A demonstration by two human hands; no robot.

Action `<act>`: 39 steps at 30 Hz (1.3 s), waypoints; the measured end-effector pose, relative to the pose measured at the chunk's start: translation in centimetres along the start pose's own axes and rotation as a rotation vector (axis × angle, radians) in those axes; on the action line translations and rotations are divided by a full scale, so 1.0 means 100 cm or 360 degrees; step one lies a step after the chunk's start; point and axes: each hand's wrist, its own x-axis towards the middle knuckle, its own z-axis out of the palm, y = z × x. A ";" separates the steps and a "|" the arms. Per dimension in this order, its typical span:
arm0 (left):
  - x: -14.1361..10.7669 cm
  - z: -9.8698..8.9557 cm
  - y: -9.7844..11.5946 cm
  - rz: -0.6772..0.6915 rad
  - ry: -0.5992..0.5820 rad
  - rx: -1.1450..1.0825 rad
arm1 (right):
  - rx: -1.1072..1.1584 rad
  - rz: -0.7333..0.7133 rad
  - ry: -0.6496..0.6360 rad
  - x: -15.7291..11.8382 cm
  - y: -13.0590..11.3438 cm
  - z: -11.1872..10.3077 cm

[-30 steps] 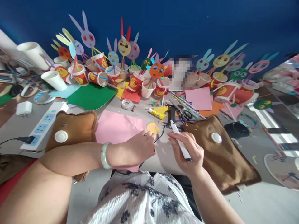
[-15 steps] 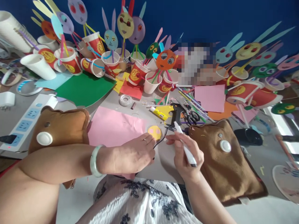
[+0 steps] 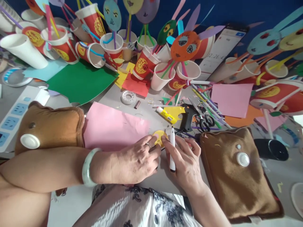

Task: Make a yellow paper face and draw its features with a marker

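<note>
A small yellow paper circle (image 3: 160,135) with pink patches lies at the table's front. My left hand (image 3: 134,160), wearing a ring and a pale green bangle (image 3: 91,167), has its curled fingertips closed on the circle's near left edge. In my right hand (image 3: 187,164) a white marker (image 3: 172,148) stands between the fingers, its dark tip pointing away and its black end toward me. The right index fingertip touches the circle's right side. Part of the circle is hidden under the fingers.
Pink paper (image 3: 113,126) lies left of the circle. Brown pillow-like pouches (image 3: 56,126) flank my hands. Behind are a glue stick (image 3: 167,115), a black glue gun (image 3: 188,117), scissors (image 3: 206,122), a tape roll (image 3: 128,97), paper cups with paper-faced figures (image 3: 185,45) and a phone (image 3: 224,47).
My right hand has moved left to the yellow circle and the marker has turned more upright. My left hand stays by the circle. The view has moved closer.
</note>
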 end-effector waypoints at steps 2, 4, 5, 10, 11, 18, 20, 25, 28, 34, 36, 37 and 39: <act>0.001 0.001 -0.001 0.0001 -0.0009 -0.0027 | -0.0017 0.0010 -0.0023 0.000 0.000 0.000; 0.002 0.001 -0.001 -0.0002 -0.0001 -0.0047 | -0.0013 0.0008 -0.0019 0.000 0.000 -0.001; 0.003 -0.001 -0.002 0.0000 -0.0003 -0.0052 | -0.0007 0.0003 -0.0007 0.001 0.000 -0.001; 0.008 -0.011 -0.003 -0.0019 -0.0129 -0.0003 | -0.0017 -0.0004 0.0053 0.001 -0.001 0.001; 0.010 -0.014 -0.004 -0.0015 -0.0143 0.0017 | -0.0031 0.0001 0.0042 0.001 -0.001 0.001; 0.009 -0.018 -0.004 0.0000 -0.0182 0.0103 | -0.0069 0.0014 0.0030 0.003 -0.003 0.002; 0.007 -0.015 -0.002 -0.0015 -0.0137 0.0085 | -0.0069 0.0011 0.0030 0.004 -0.003 0.001; 0.007 -0.013 -0.002 -0.0014 -0.0140 0.0081 | -0.0001 0.0000 0.0060 0.003 -0.003 0.000; 0.008 -0.017 -0.003 0.0010 -0.0167 0.0126 | 0.0040 0.0025 0.0011 0.001 -0.002 0.002; 0.004 -0.014 -0.003 0.0043 -0.0186 0.0211 | 0.0081 0.0030 -0.0016 -0.002 -0.001 0.004; 0.002 -0.012 -0.003 0.0021 -0.0176 0.0219 | 0.0094 0.0022 -0.0009 -0.002 0.000 0.004; 0.001 -0.011 -0.003 0.0013 -0.0173 0.0217 | 0.0098 0.0021 -0.0018 -0.002 0.000 0.004; 0.001 -0.011 -0.003 0.0007 -0.0178 0.0208 | 0.0100 0.0024 -0.0044 -0.002 0.000 0.004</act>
